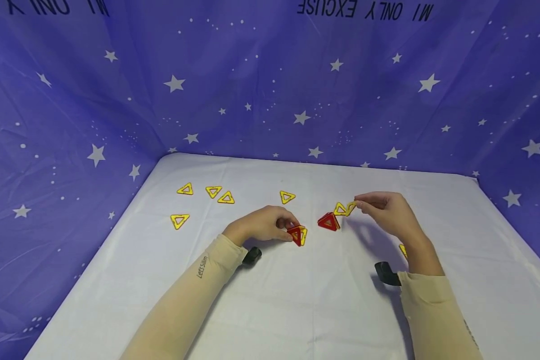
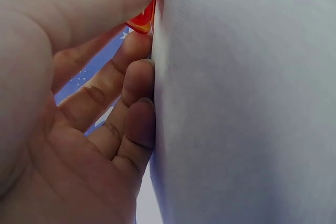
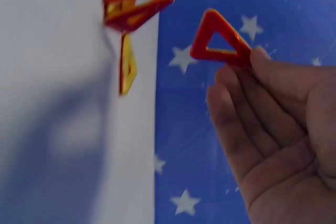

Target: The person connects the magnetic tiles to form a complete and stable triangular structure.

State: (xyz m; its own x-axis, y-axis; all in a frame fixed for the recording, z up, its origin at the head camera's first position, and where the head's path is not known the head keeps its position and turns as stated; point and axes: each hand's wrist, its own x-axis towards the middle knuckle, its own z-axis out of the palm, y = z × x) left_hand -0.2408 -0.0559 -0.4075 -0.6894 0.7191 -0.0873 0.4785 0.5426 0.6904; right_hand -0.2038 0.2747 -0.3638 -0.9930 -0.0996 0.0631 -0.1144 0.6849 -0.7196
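My left hand (image 1: 267,223) grips a small pyramid of red and yellow triangular magnetic tiles (image 1: 296,235), low over the white tabletop. Part of that pyramid shows red behind the thumb in the left wrist view (image 2: 142,20). Between thumb and fingertips, my right hand (image 1: 389,212) pinches one triangular tile (image 3: 220,43) by a corner; it looks yellow from the head and red-orange from the wrist. Just left of it, a second pyramid (image 1: 328,221) with a red face stands on the table. A yellow triangular tile (image 1: 339,209) sits against this pyramid, between it and the pinched tile.
Several loose yellow triangular tiles (image 1: 180,221) lie flat at the table's left and back. One lone yellow tile (image 1: 287,197) lies behind my left hand; another (image 1: 403,250) is partly hidden by my right wrist. Purple star-printed cloth (image 1: 270,90) encloses the white table (image 1: 261,305).
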